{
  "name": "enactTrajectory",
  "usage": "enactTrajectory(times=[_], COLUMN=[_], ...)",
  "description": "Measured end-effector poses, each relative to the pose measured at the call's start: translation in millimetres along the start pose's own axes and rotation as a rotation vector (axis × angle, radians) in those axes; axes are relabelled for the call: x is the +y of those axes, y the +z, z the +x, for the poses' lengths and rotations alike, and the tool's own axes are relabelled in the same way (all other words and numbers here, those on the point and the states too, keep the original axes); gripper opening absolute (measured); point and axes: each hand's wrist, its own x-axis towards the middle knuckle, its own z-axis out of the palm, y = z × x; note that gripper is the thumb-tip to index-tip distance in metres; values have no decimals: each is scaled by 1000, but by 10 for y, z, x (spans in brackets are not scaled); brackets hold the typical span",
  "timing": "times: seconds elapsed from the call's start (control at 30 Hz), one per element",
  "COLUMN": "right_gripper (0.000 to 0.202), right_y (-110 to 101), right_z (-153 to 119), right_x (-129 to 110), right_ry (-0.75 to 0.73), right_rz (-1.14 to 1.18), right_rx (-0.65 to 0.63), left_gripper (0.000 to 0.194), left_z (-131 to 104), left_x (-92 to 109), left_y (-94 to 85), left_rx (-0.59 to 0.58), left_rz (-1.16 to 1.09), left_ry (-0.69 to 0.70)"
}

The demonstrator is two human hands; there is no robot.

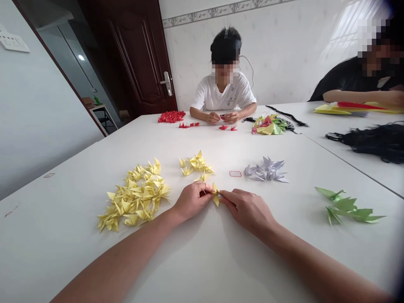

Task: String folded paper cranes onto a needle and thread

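Note:
A small yellow paper crane (216,199) is between my fingertips at the middle of the table. My left hand (192,201) pinches it from the left, with the thumb and fingers closed. From the other side my right hand (249,208) meets it, fingers pressed together; a tiny light-blue bit shows at their tips, too small to name. Just beyond my left hand lies a small group of yellow paper cranes (198,162). A larger heap of yellow paper cranes (139,195) spreads to the left of that hand.
Lilac paper cranes (267,170) and green paper cranes (350,206) lie to the right. Across the white table (126,269), a person (224,92) handles red paper near a red pile (171,117). Another person (350,80) sits far right, near black stringy material (372,141).

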Motion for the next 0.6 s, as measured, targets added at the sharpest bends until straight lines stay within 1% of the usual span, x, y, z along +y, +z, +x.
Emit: enactTrajectory(times=[0.23, 0.6], right_gripper=[27, 28], right_y=[5, -21], right_z=[0, -20], right_x=[4, 3], right_ry=[-7, -12], right_rz=[-9, -3], right_rx=[-6, -20], left_gripper=[16, 16], left_z=[-18, -45], left_x=[22, 29], left_y=[-12, -5], left_rx=[17, 5], left_rz=[36, 14], left_ry=[11, 13])
